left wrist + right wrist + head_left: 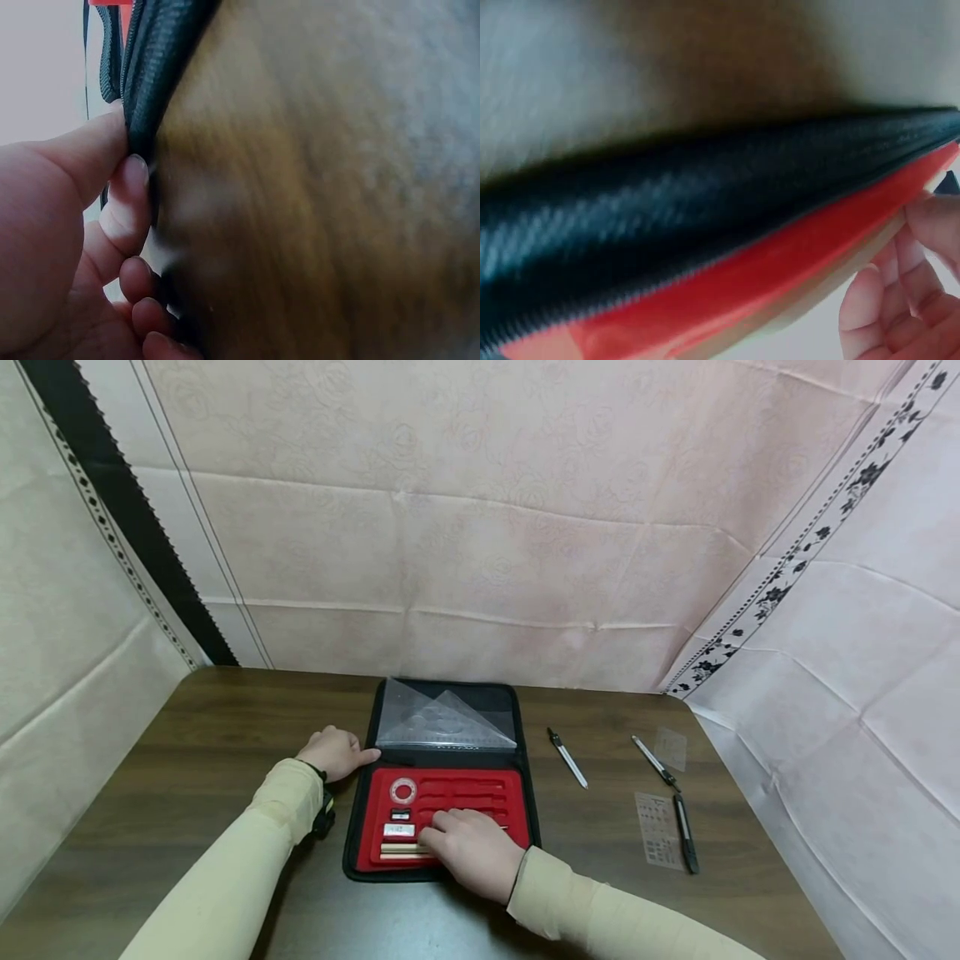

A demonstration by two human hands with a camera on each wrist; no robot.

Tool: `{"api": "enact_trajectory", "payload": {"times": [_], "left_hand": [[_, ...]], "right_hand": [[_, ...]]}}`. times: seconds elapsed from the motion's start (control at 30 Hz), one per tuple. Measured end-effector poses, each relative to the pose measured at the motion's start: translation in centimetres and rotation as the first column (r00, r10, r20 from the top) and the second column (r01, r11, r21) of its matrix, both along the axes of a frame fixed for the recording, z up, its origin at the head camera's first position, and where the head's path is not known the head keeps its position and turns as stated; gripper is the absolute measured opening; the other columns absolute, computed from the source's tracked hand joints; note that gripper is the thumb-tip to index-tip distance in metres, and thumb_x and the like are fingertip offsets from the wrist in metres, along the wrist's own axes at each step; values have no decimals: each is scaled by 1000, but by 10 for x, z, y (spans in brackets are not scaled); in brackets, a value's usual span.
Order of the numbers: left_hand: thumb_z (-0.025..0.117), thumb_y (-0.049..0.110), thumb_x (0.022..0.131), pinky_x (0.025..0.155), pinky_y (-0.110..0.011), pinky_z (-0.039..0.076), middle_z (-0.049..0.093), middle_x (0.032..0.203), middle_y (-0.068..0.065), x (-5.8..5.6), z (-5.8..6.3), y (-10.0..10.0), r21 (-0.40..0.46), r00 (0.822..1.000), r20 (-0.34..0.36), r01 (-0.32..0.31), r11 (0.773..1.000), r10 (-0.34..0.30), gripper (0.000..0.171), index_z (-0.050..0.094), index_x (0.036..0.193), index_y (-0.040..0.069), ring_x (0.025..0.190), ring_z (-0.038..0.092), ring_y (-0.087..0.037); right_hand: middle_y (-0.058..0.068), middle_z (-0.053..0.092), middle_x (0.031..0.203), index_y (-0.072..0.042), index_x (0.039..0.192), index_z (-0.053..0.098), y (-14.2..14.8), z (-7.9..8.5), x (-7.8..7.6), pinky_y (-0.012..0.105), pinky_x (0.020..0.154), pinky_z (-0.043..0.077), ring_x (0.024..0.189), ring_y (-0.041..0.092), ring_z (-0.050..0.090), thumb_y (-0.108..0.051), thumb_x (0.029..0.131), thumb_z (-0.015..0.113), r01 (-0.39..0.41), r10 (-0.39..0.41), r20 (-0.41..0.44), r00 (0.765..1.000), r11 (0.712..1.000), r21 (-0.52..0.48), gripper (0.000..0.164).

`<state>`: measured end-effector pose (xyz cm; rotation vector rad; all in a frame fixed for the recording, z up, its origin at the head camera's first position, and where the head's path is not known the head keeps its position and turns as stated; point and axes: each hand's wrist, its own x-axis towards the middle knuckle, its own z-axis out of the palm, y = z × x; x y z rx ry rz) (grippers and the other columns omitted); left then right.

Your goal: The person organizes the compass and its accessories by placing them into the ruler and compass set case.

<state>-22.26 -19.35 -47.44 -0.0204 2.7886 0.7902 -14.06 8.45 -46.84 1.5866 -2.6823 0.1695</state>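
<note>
A black zip case (533, 810) of drawing tools lies unfolded on the table, with a red tray (450, 775) in its near half. Clear set squares (442, 727) fill the pocket of its far half. My left hand (332, 752) pinches the case's left edge near the fold, thumb above and forefinger below in the left wrist view. Over the tray's lower right is my right hand (476, 853), its thumb (934, 221) at the wooden pencils (399, 852). I cannot tell whether it grips one. A white ring (402, 791), a small sharpener (400, 815) and a white eraser (398, 830) sit in tray slots.
Right of the case lies a silver and black compass-like tool (567, 758). Farther right are a second slim silver tool (655, 762), a black pen (686, 833), a clear lettering stencil (660, 831) and a small clear sheet (671, 748). Cloth hangs behind the wooden table (247, 718).
</note>
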Motion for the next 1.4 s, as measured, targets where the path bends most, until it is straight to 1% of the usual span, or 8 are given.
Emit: {"api": "enact_trajectory", "payload": {"times": [0.17,0.37,0.57,0.7,0.87,0.97,1.13,1.4], "left_hand": [[61,44,93,58,-34,33,46,79,-12,2,1,1,-3,1000,6,1,1000,-1,48,53,60,10,71,44,-25],[61,44,93,59,-34,33,46,78,-12,3,3,1,-8,1000,-3,11,1000,-11,48,53,60,11,71,43,-25],[61,44,93,57,-33,33,47,76,-12,3,3,0,-2,1000,-6,5,1000,-5,47,54,61,10,68,44,-24],[61,44,93,56,-33,33,48,72,-11,3,3,0,-4,1000,-6,-2,1000,2,47,53,60,10,65,45,-24],[62,44,93,55,-32,32,48,64,-9,2,1,1,-6,1000,-14,-4,1000,4,48,53,59,11,63,45,-23],[62,44,92,55,-32,33,49,64,-9,3,0,1,-11,1000,-8,-9,1000,9,48,54,60,11,63,46,-23],[62,44,92,56,-33,33,48,72,-11,4,-1,1,-11,1000,2,-16,1000,16,46,54,62,10,67,45,-24],[62,45,92,53,-31,32,49,63,-8,2,-1,1,-6,1000,-9,-11,1000,11,48,54,60,11,60,45,-22]], "right_hand": [[-6,64,105,-21,117,65,-1,-3,3,23,85,48,90,6,58,-27,85,76,13,-14,-38,999,1000,-11,34],[-6,63,101,-23,114,70,0,-5,4,21,82,48,88,5,56,-25,87,74,1,-3,-58,998,999,-33,27],[-4,63,101,-23,114,72,0,-4,6,20,81,48,89,7,55,-21,87,74,-18,17,-103,994,1000,-6,28],[-4,63,103,-23,115,72,-1,-4,6,20,80,48,91,8,56,-22,85,76,-3,2,-91,996,1000,-9,30],[-7,64,100,-22,108,71,-2,-5,8,19,77,49,86,5,56,-24,86,76,44,-48,-70,996,998,-53,23],[-7,64,102,-21,112,68,0,-4,10,20,79,49,87,5,57,-26,85,76,37,-39,-84,996,999,-26,28],[-4,62,106,-21,121,66,12,1,16,24,84,49,92,7,56,-30,86,74,16,-14,-82,997,1000,18,36],[-3,62,99,-20,121,67,45,5,20,23,77,49,86,10,55,-25,89,71,39,-31,-146,989,998,49,33]]}}
